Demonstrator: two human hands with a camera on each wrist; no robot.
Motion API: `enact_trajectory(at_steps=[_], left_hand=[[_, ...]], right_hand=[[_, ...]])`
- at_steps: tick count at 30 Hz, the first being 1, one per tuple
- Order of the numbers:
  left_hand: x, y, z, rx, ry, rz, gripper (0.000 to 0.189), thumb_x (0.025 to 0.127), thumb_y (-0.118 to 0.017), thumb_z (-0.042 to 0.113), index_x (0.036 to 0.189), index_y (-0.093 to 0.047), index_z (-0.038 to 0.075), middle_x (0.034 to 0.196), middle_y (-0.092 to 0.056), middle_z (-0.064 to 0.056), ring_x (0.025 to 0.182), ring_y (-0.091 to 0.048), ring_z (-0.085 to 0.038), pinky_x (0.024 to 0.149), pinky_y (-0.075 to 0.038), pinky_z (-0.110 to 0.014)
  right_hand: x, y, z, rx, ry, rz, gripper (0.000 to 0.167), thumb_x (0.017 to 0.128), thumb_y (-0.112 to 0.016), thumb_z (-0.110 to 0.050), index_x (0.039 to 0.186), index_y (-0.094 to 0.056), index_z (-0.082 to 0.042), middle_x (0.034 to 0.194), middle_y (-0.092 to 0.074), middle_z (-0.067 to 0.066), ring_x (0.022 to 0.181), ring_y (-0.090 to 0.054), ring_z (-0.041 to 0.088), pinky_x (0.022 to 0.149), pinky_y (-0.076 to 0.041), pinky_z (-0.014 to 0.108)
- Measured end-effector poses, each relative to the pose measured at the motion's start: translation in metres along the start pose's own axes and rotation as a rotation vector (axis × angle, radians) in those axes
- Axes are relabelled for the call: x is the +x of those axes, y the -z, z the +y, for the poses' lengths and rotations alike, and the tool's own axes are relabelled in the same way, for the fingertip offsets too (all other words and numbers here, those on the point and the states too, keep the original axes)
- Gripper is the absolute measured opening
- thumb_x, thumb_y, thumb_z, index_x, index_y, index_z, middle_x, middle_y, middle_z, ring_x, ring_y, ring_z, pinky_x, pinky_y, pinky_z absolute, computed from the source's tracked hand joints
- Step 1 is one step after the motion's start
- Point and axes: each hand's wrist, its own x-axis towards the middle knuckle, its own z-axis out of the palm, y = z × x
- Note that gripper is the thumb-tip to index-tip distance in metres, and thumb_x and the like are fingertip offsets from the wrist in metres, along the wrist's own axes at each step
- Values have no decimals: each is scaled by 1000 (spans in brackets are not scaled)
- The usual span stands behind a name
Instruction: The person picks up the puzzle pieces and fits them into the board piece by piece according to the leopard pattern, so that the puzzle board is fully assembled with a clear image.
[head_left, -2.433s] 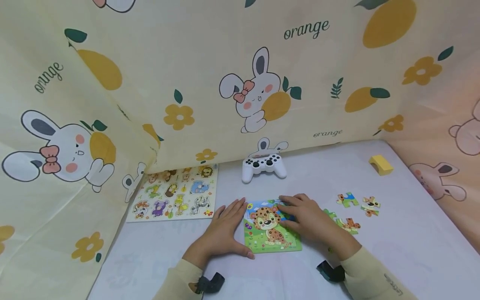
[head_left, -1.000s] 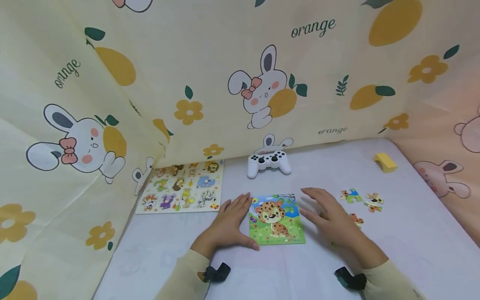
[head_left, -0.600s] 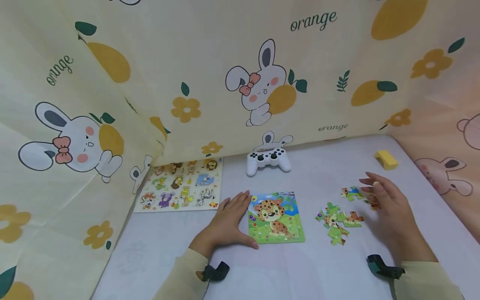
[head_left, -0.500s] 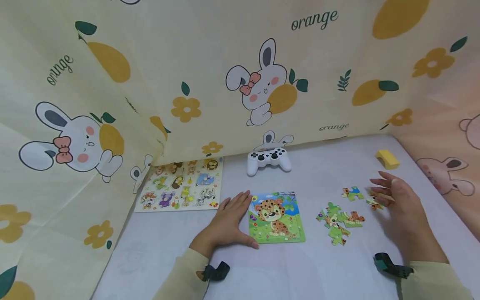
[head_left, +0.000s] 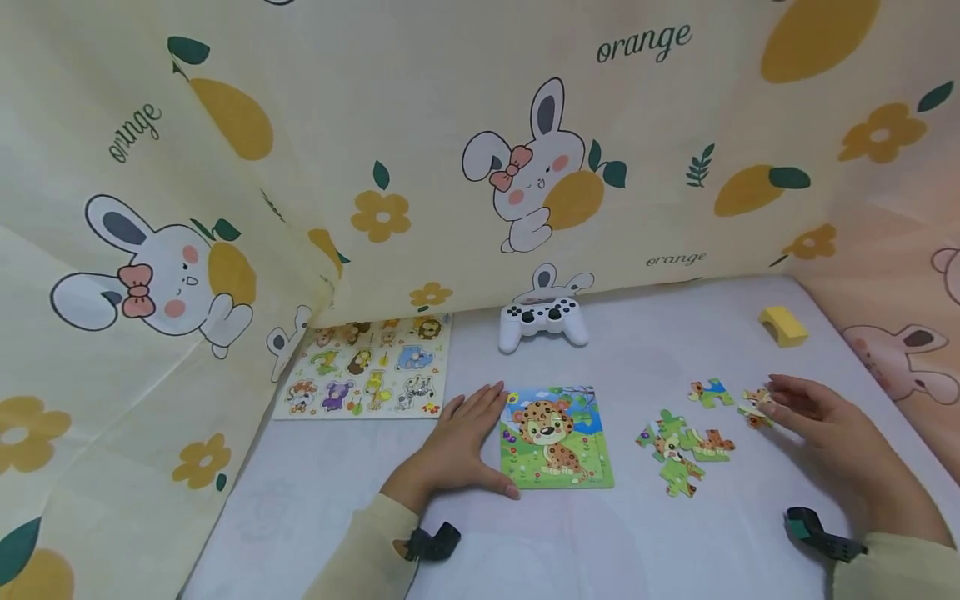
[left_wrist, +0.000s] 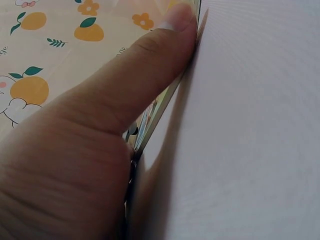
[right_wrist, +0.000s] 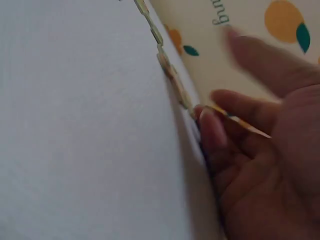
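Note:
My left hand (head_left: 455,452) lies with straight fingers along the left side of a square leopard jigsaw puzzle (head_left: 555,437). Its thumb rests at the puzzle's lower left corner, and the left wrist view shows that thumb against the edge. My right hand (head_left: 836,425) is at a loose puzzle piece (head_left: 753,406) on the right and partly covers it. Whether it touches the piece is hard to tell. In the right wrist view, the thumb and loosely bent fingers stand apart. Several other jigsaw pieces (head_left: 678,454) lie between the puzzle and this hand, with one piece (head_left: 709,392) farther back.
A white game controller (head_left: 543,323) sits at the back by the printed curtain (head_left: 420,167). An animal puzzle board (head_left: 365,371) lies at the back left, partly under the curtain. A yellow arch block (head_left: 783,326) stands at the back right of the white table (head_left: 360,492).
My right hand has left the leopard puzzle and moved right, past the loose pieces, to the piece farthest right. My left hand stays beside the puzzle. The head view has shifted slightly.

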Motion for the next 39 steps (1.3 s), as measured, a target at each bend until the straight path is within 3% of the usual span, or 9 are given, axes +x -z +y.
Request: enact_trajectory(at_steps=[2, 4, 13, 16, 20, 24, 27, 33, 39], left_hand=[[0, 1, 1, -1, -5, 4, 150, 65, -83, 89, 176, -17, 13, 182, -5, 2, 166, -1, -16, 131, -1, -52], [0, 2, 2, -6, -7, 6, 149, 66, -85, 87, 176, -18, 12, 182, -7, 1, 166, -2, -16, 131, -1, -52], [-1, 2, 2, -9, 0, -2, 150, 65, -84, 88, 176, -17, 13, 182, -5, 2, 165, 0, -14, 131, 0, -51], [0, 1, 1, -4, 6, -4, 150, 65, -83, 89, 176, -16, 14, 182, -5, 4, 165, 1, -13, 131, 1, -49], [0, 0, 1, -1, 12, -7, 150, 64, -82, 90, 176, -16, 14, 182, -4, 4, 165, 1, -12, 131, 2, -48], [0, 1, 1, -5, 12, -11, 151, 64, -83, 90, 176, -16, 14, 182, -3, 4, 165, 2, -12, 131, 2, -48], [-1, 1, 2, -8, 3, -4, 150, 64, -83, 90, 176, -17, 14, 182, -4, 3, 165, 0, -14, 131, 0, -50], [-1, 2, 2, -8, -6, 3, 149, 65, -85, 88, 176, -19, 13, 182, -6, 2, 165, -1, -15, 131, -1, -51], [-1, 1, 2, -7, 0, 3, 150, 65, -84, 88, 176, -18, 13, 182, -6, 2, 165, -1, -15, 131, -1, -51]], right_hand=[[1, -2, -2, -118, 55, -14, 80, 109, -70, -40, 162, -36, 10, 157, -33, 41, 133, -42, 55, 96, -50, 69], [2, -5, -4, -169, 104, -20, 73, 107, -74, -33, 156, -44, 13, 156, -28, 44, 136, -33, 64, 100, -43, 79], [2, -16, -9, -185, 126, 73, 44, 106, -73, -12, 138, -58, 14, 149, -33, 43, 134, -31, 65, 103, -35, 84], [2, -17, -11, -166, 119, 91, 39, 105, -74, -8, 134, -59, 13, 141, -40, 40, 125, -39, 59, 99, -39, 78], [1, -16, -13, -146, 78, 111, 51, 106, -73, -11, 147, -51, 10, 134, -46, 35, 114, -44, 51, 89, -42, 66], [-1, -16, -14, -117, 12, 177, 65, 110, -68, -19, 162, -37, 3, 128, -51, 30, 108, -47, 44, 77, -52, 42], [-1, -19, -16, -104, 9, 235, 63, 112, -66, -25, 163, -38, 1, 124, -57, 27, 100, -52, 36, 63, -47, 23], [-3, -32, -28, -22, 6, 275, 64, 111, -68, -33, 161, -41, -3, 115, -63, 23, 80, -63, 24, 61, -54, 21], [-4, -54, -46, 16, 55, 234, 56, 114, -63, -29, 164, -47, -9, 114, -56, 17, 84, -64, 22, 66, -56, 18]])
